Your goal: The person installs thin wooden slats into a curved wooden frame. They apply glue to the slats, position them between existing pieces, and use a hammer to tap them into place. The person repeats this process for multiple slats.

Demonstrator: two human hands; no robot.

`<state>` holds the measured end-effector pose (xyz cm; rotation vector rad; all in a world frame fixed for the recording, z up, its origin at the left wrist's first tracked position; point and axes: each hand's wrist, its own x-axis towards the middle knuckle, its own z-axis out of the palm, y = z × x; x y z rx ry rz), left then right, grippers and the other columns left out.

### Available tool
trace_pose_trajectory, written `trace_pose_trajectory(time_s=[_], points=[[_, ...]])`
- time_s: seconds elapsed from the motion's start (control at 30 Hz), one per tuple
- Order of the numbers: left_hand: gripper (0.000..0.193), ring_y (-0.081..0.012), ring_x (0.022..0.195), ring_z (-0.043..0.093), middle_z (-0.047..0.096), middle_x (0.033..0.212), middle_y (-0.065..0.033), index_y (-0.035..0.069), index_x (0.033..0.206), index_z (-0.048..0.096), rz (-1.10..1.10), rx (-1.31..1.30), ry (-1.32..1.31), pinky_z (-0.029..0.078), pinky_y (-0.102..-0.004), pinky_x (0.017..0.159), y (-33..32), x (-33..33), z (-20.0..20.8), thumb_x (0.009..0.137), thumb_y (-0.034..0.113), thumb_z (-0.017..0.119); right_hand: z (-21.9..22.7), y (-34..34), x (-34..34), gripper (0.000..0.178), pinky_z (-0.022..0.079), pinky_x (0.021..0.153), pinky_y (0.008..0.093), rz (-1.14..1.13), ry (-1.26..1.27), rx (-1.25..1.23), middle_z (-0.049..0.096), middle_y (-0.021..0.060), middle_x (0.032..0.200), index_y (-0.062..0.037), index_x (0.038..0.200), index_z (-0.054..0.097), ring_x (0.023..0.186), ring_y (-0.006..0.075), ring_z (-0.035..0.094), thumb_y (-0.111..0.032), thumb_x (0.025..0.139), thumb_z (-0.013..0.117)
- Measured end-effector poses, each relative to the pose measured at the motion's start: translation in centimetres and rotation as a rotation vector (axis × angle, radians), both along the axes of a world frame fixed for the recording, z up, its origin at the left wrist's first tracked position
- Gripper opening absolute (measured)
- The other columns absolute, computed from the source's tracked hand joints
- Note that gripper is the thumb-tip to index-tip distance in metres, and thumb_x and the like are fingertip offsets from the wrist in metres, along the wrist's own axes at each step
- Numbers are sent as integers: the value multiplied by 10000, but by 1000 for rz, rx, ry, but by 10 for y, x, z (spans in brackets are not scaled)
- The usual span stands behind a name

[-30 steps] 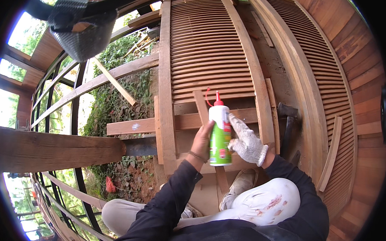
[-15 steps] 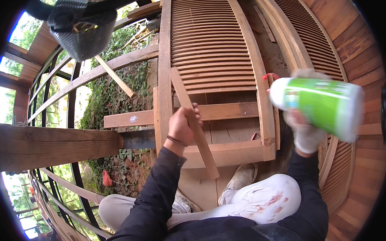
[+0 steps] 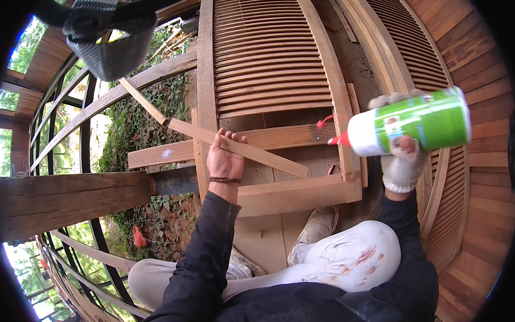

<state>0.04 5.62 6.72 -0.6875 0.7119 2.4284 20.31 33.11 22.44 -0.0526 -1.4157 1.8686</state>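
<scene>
In my left hand (image 3: pixel 224 157), bare with a beaded bracelet at the wrist, lies a narrow wooden slat (image 3: pixel 257 153); the thumb and fingers close round it. The slat slants from upper left to lower right over the lower part of a slatted wooden panel (image 3: pixel 270 64). My right hand (image 3: pixel 404 161), in a pale fingerless glove, grips a green and white glue bottle (image 3: pixel 420 124) tipped on its side. Its red nozzle (image 3: pixel 340 140) points left toward the slat, apart from it. A red cap (image 3: pixel 322 123) dangles by the nozzle. A grooved board (image 3: pixel 285 138) lies across the frame behind the slat.
A thick wooden beam (image 3: pixel 72 202) juts in from the left. Beyond the frame's left side are plants and bare soil (image 3: pixel 180 220). A second slatted panel (image 3: pixel 403 25) stands at the right, beside the plank floor (image 3: pixel 469 57). A dark mesh object (image 3: pixel 111 44) hangs at upper left.
My left hand has turned palm up, and the slat has swung from steep to a flatter slant. The bottle has shifted slightly, its red nozzle now clearly visible and pointing left.
</scene>
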Motion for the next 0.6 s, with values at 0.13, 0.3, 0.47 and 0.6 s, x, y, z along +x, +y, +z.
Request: trace_pose_trajectory(time_s=[0.13,0.3,0.47,0.6], points=[[194,-235,931,596,608,1008,-58,77,1211,557,-71,59,136,507,-527,967,26,2,7,1078,217,532,-11,-20,11,657,607,879,388,-217,-221,18,717,127,1082,-9,1275,568,976,231,717,-269,781,913],[188,-272,970,598,615,946,-101,11,1092,594,-200,96,227,483,-497,1007,-29,-23,-56,1039,181,532,29,-17,8,491,586,745,333,-125,-347,219,705,56,978,-28,1176,602,821,163,695,-186,795,868],[226,-264,926,584,614,963,-104,-24,1112,598,-181,-17,195,484,-463,1005,-24,-38,-59,1066,170,491,8,-33,10,714,583,867,402,-206,-172,26,648,79,1062,-64,1296,499,910,229,687,-206,718,894],[179,-249,947,606,621,977,-102,-25,1109,584,-218,26,180,477,-481,1047,-16,-37,-52,1046,136,536,13,-34,26,727,552,952,397,-103,-224,-148,635,65,1091,-59,1330,495,1045,207,643,-192,739,898]])
